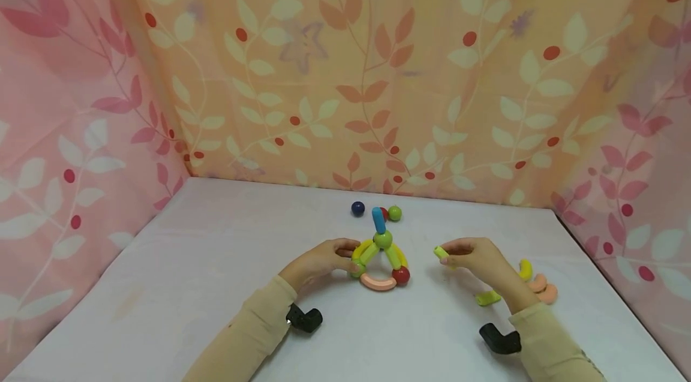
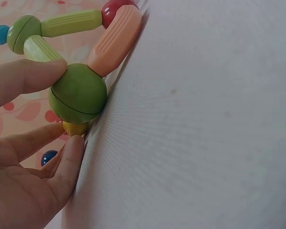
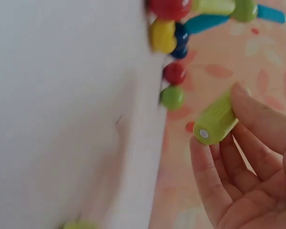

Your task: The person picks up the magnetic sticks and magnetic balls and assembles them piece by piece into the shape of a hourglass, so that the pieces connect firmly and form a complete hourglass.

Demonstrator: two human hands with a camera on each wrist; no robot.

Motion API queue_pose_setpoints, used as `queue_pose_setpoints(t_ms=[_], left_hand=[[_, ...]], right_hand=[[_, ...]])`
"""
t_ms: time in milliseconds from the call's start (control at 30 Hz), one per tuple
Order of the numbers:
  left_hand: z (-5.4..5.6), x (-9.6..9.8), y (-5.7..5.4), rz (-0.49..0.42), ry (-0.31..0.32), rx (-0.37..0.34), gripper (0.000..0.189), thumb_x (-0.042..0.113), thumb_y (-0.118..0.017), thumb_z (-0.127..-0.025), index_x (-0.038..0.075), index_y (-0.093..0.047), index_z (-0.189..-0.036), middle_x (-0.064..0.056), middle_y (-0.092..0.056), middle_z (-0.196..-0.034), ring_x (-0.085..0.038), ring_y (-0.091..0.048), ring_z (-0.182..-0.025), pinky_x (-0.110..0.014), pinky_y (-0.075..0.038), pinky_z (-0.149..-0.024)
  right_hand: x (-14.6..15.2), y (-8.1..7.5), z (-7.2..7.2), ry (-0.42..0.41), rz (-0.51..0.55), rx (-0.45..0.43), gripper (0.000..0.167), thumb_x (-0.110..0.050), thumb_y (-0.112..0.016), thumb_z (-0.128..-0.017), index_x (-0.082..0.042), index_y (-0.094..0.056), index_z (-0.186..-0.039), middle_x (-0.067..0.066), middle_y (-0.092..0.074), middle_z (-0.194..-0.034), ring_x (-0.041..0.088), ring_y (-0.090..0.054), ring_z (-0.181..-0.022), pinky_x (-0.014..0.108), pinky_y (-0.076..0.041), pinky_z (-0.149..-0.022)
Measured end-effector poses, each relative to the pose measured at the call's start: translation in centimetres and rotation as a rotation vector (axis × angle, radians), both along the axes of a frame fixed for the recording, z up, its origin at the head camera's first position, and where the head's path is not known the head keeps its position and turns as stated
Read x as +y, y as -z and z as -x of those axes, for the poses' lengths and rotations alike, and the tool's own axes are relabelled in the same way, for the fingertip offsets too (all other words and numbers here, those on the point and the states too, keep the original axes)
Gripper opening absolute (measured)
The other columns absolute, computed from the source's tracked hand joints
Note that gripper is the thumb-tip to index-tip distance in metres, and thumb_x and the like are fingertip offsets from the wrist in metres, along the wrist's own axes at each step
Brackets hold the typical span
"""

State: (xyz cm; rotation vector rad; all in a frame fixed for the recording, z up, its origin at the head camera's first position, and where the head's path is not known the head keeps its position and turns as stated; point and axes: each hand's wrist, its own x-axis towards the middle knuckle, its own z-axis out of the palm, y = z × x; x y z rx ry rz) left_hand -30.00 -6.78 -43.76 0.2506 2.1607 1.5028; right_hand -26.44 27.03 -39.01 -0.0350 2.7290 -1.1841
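Note:
A magnetic stick-and-ball structure [image 1: 369, 255] stands mid-table. It has a ring base of curved yellow and peach sticks, green sticks leaning up to a green ball [image 1: 382, 239], and a blue stick [image 1: 379, 221] pointing up. My left hand [image 1: 325, 259] grips its lower left green ball [image 2: 78, 93], the thumb on the near side and fingers beside the yellow stick [image 2: 76, 128]. To the right, my right hand [image 1: 477, 257] pinches a short light-green magnetic stick [image 3: 217, 118] between thumb and fingertips, held apart from the structure. A round magnet shows at the stick's end.
Behind the structure lie a dark blue ball [image 1: 358, 208], a red ball [image 3: 175, 73] and a green ball [image 1: 395, 213]. Near my right forearm are a green stick [image 1: 488, 298], a yellow curved stick [image 1: 525, 270] and peach curved sticks [image 1: 548, 294]. Patterned curtains [image 1: 345, 100] surround the white table [image 1: 243, 214].

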Motion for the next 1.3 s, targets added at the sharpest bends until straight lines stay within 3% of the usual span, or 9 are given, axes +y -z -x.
queue_pose_setpoints(t_ms=[133, 300, 567, 767, 1000, 1300], left_hand=[[0.0, 0.0, -0.1, -0.003, -0.003, -0.004, 0.068, 0.019, -0.081, -0.081, 0.012, -0.052, -0.142, -0.008, -0.059, -0.136, -0.025, -0.053, -0.127, -0.053, -0.035, -0.116], [0.1, 0.0, 0.0, -0.013, -0.017, -0.022, 0.068, 0.018, -0.081, -0.08, 0.014, -0.053, -0.142, -0.006, -0.06, -0.133, -0.023, -0.053, -0.122, -0.053, -0.035, -0.116], [0.0, 0.1, 0.0, -0.017, -0.027, -0.031, 0.068, 0.018, -0.081, -0.079, 0.014, -0.053, -0.142, -0.006, -0.06, -0.132, -0.024, -0.053, -0.122, -0.052, -0.034, -0.117], [0.1, 0.1, 0.0, -0.017, -0.026, -0.034, 0.069, 0.019, -0.081, -0.08, 0.014, -0.053, -0.142, -0.006, -0.06, -0.133, -0.024, -0.053, -0.124, -0.053, -0.033, -0.117], [0.1, 0.0, 0.0, -0.014, -0.022, -0.028, 0.068, 0.019, -0.081, -0.08, 0.014, -0.053, -0.142, -0.006, -0.061, -0.131, -0.023, -0.053, -0.122, -0.053, -0.033, -0.117], [0.1, 0.0, 0.0, -0.004, -0.014, -0.012, 0.067, 0.019, -0.08, -0.081, 0.013, -0.053, -0.142, -0.007, -0.06, -0.132, -0.023, -0.054, -0.121, -0.052, -0.035, -0.116]], right_hand=[[-2.6, -1.0, 0.1, 0.028, 0.101, 0.024, 0.05, -0.035, -0.076, -0.087, -0.007, -0.066, -0.127, 0.01, -0.072, -0.117, 0.017, -0.065, -0.101, 0.049, -0.051, -0.1], [-5.0, -1.8, 0.3, 0.044, 0.184, 0.073, 0.052, -0.036, -0.075, -0.088, -0.009, -0.064, -0.13, 0.011, -0.07, -0.121, 0.019, -0.065, -0.106, 0.051, -0.049, -0.103], [-7.4, -2.5, 0.7, 0.079, 0.388, 0.166, 0.047, -0.031, -0.075, -0.089, -0.005, -0.064, -0.126, 0.009, -0.07, -0.115, 0.014, -0.069, -0.098, 0.036, -0.056, -0.097], [-8.6, -2.8, 0.9, 0.097, 0.478, 0.163, 0.046, -0.023, -0.076, -0.089, -0.002, -0.062, -0.127, 0.009, -0.069, -0.115, 0.009, -0.069, -0.095, 0.027, -0.058, -0.09], [-9.5, -2.6, 1.1, 0.11, 0.516, 0.149, 0.045, -0.022, -0.077, -0.088, -0.002, -0.063, -0.126, 0.005, -0.07, -0.111, 0.008, -0.069, -0.093, 0.026, -0.058, -0.09], [-10.1, -2.3, 1.3, 0.127, 0.502, 0.152, 0.044, -0.023, -0.077, -0.088, -0.003, -0.064, -0.125, 0.013, -0.069, -0.12, 0.012, -0.069, -0.098, 0.027, -0.057, -0.091]])
